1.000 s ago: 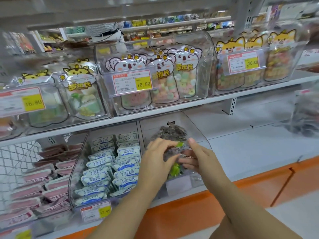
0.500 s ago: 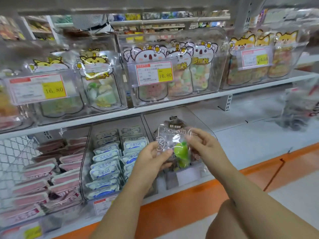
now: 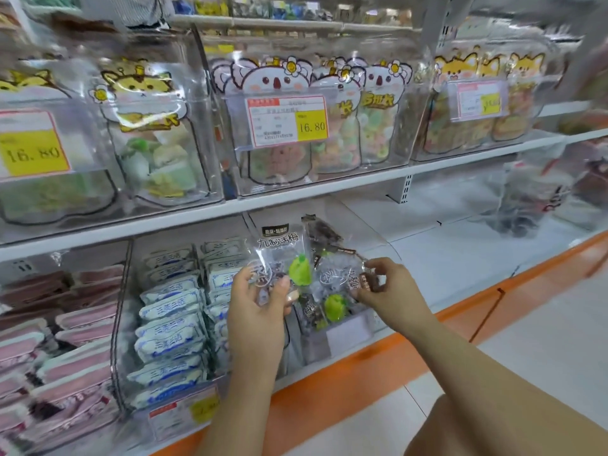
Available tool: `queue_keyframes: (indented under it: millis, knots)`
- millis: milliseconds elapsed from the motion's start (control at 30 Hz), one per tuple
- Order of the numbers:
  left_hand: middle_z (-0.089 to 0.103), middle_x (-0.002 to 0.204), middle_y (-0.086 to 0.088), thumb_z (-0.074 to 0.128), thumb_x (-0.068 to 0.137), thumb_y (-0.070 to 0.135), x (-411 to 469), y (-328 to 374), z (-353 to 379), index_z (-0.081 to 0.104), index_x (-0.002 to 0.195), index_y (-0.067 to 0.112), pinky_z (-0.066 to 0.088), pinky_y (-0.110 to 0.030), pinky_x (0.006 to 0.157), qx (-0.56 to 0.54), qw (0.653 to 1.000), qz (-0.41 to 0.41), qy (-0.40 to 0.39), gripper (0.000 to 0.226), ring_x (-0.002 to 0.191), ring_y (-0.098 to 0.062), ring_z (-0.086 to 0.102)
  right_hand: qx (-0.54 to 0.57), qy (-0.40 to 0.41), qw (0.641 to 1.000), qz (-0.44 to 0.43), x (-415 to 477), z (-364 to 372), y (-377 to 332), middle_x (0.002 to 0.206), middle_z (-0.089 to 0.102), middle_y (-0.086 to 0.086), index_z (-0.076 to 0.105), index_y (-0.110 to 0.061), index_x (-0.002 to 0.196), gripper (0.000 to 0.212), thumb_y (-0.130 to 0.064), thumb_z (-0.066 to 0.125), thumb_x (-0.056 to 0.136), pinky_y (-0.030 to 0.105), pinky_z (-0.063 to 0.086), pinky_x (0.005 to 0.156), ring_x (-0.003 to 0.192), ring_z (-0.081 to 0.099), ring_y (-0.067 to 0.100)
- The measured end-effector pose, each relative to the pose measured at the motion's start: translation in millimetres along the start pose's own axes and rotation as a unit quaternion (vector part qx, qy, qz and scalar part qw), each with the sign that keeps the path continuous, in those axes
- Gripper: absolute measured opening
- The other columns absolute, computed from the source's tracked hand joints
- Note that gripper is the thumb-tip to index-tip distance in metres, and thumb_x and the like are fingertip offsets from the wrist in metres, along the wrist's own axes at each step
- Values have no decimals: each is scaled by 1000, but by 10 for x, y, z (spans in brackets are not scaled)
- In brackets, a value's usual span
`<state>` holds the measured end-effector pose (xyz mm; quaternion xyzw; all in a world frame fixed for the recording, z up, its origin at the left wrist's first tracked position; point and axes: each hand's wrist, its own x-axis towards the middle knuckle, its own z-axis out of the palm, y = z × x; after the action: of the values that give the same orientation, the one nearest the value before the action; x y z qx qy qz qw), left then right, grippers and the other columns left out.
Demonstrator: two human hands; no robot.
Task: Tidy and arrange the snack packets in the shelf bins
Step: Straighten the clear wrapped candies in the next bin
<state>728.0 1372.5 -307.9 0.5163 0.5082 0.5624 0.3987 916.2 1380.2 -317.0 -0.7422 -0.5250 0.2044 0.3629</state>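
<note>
My left hand (image 3: 260, 307) grips a clear snack packet (image 3: 279, 255) with black print and a green fruit picture, held upright in front of the lower shelf. My right hand (image 3: 385, 287) pinches a second packet of the same kind (image 3: 332, 284) by its right edge, just over the clear bin (image 3: 345, 337) on the lower shelf. More of these dark packets (image 3: 324, 233) lie behind in that bin.
Left of that bin, a clear bin holds several white and blue packets (image 3: 171, 320); further left lie pink packets (image 3: 65, 330). The upper shelf carries bins of animal-shaped candy bags (image 3: 279, 126). An orange shelf edge (image 3: 362, 366) runs below, with bare white shelf (image 3: 460, 251) to the right.
The hands lifted packets up out of the bin and drew apart; each now holds its own packet. The camera has moved closer and turned left.
</note>
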Motion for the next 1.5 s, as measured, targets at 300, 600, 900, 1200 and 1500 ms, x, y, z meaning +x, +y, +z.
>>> queue_keyframes:
  millis: [300, 600, 900, 1200, 1500]
  knots:
    - [59, 100, 6, 49, 97, 15, -12, 128, -151, 36, 117, 33, 56, -25, 74, -108, 991, -77, -1, 30, 90, -13, 68, 199, -16, 979, -36, -138, -153, -146, 76, 66, 3, 72, -16, 88, 25, 6, 59, 86, 14, 47, 62, 68, 56, 16]
    - [54, 101, 8, 44, 99, 20, -146, 257, -288, 43, 110, 31, 54, -30, 77, -105, 985, -117, -78, 16, 89, -21, 69, 238, -72, 959, -136, -329, -621, -425, 86, 74, 9, 75, -32, 79, 29, -5, 65, 86, 22, 54, 65, 72, 64, 14]
    - [59, 107, 2, 43, 97, 36, -121, 338, -129, 54, 111, 28, 54, -36, 86, -47, 986, -112, -115, 19, 86, -20, 72, 164, -12, 968, -191, -214, -891, -438, 72, 71, 4, 69, -34, 75, 39, 1, 57, 88, 12, 47, 57, 56, 59, 9]
    - [67, 107, 16, 67, 77, 51, 0, 453, 151, 49, 111, 44, 54, -34, 86, 94, 976, -66, -185, 40, 89, -2, 67, 195, -84, 951, -224, 78, -477, -582, 63, 65, -31, 68, -34, 78, 31, -5, 64, 87, 3, 41, 59, 64, 61, -9]
    - [48, 124, 10, 60, 78, 54, 403, 264, -158, 22, 147, 28, 39, -34, 93, 37, 995, -96, 8, 83, 115, -20, 54, 77, -88, 984, -133, 605, -304, -132, 95, 71, -7, 70, -22, 102, 15, -20, 66, 87, 10, 47, 78, 87, 64, 4]
